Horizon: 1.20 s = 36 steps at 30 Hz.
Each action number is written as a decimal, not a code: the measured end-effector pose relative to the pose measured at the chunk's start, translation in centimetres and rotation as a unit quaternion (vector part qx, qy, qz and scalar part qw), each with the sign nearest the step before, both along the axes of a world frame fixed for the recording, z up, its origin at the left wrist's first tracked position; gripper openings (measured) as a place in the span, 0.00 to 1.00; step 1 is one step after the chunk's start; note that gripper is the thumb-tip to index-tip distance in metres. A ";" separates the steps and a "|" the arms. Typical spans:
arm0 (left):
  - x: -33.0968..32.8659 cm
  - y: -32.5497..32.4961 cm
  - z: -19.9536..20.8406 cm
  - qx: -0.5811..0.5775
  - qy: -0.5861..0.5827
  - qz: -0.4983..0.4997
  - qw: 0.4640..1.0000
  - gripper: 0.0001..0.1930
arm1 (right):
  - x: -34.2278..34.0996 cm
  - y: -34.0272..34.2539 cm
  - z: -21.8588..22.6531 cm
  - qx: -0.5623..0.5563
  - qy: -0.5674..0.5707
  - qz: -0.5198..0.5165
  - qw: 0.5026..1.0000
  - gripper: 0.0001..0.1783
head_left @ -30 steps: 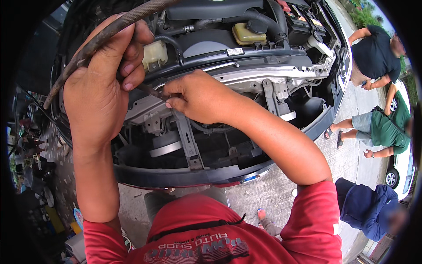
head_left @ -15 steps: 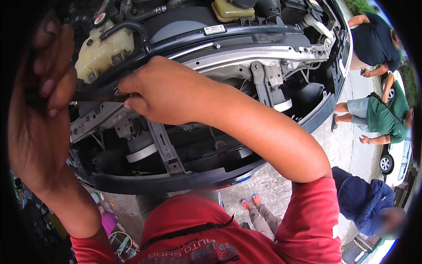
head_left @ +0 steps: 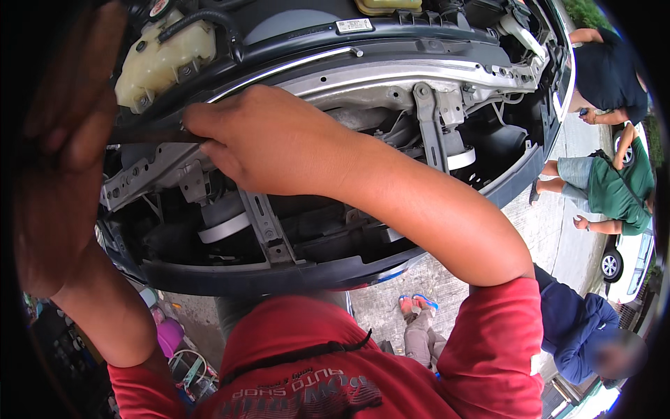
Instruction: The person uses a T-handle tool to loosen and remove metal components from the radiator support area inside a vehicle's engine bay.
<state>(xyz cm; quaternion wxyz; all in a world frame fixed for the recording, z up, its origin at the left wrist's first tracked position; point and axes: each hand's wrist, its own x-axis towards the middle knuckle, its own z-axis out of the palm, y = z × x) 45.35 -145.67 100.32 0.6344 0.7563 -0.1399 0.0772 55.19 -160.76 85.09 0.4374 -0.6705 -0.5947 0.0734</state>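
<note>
Left hand: raised at the far left, dark and blurred [head_left: 66, 153]; the bar runs into it, but I cannot tell how firmly the fingers close.
Dark bar [head_left: 153, 131]: spans the gap between the hands, over the left part of the car's open front; whether it touches metal there is hidden.
Right hand: thumb and forefinger clamped on the bar's right end [head_left: 269, 143], knuckles up, well apart from the left hand.
Step at the bar: judging by the hands, it is being handled from both ends; any next move would call for a sure left grip and room for the right knuckles above the metal.
Coolant reservoir: pale translucent plastic [head_left: 167, 59], beyond the bar.
Purple container: on the ground at near left [head_left: 169, 337], beside clutter.
Radiator support: silver, drilled metal [head_left: 398, 84], crossing left to right beyond the right forearm, with upright brackets below it.
Bumper edge: dark, curved [head_left: 335, 272], along the near side.
Ground: grey concrete [head_left: 391, 300], in daylight; sandalled feet [head_left: 419, 304] stand near the car.
Right side: bystanders in black [head_left: 614, 70], green [head_left: 621, 185] and navy [head_left: 579, 328], with a white car [head_left: 631, 258] behind.
</note>
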 end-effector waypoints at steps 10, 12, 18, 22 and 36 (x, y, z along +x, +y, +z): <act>0.9 -1.6 -0.6 -0.024 0.027 0.036 0.999 0.18 | 0.1 -0.4 0.9 0.002 0.012 0.003 1.000 0.10; 0.8 -2.7 -0.8 -0.034 0.016 0.103 0.994 0.18 | -0.2 -1.8 3.1 -0.070 0.005 -0.024 0.997 0.14; 0.4 -2.5 -1.5 -0.080 0.039 0.129 0.988 0.17 | -4.0 -7.4 13.0 0.165 0.277 -0.123 0.938 0.23; -0.1 -3.1 -2.1 -0.038 0.014 0.191 0.981 0.17 | -5.8 -4.9 21.0 0.040 0.262 -0.122 0.956 0.26; -1.2 -1.9 -2.4 -0.028 0.048 0.113 0.992 0.08 | -4.6 -4.1 23.2 -0.066 -0.366 -0.236 0.898 0.30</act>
